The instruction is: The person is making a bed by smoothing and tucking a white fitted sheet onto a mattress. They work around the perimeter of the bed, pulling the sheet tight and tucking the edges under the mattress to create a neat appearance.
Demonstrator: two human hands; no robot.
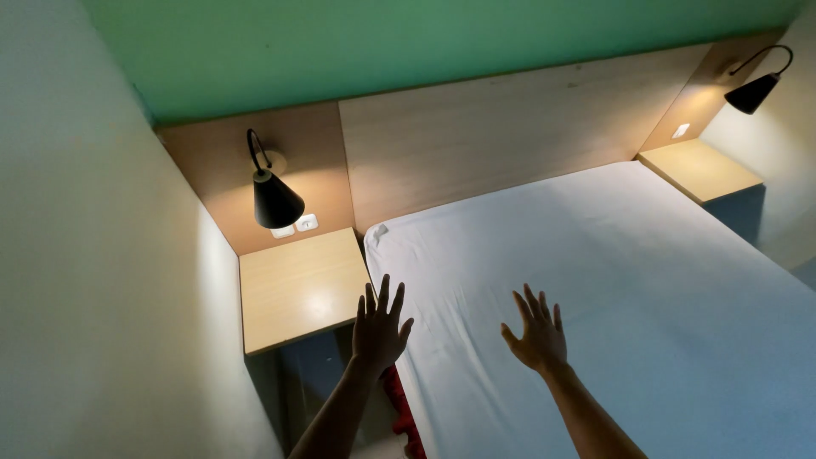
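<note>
A bed with a smooth white sheet [612, 280] fills the right half of the view. My left hand [379, 327] hangs above the mattress's left edge with fingers spread, holding nothing. My right hand [535, 331] hovers over the sheet a little to the right, also spread and empty. Both arms reach in from the bottom. Whether either hand touches the sheet I cannot tell.
A wooden headboard [493, 127] runs behind the bed. A lit wooden bedside shelf [297, 285] sits on the left under a black cone lamp [274, 200]. A second shelf [699, 168] and lamp [752, 92] stand at the right. Something red [399, 408] lies beside the bed below my left arm.
</note>
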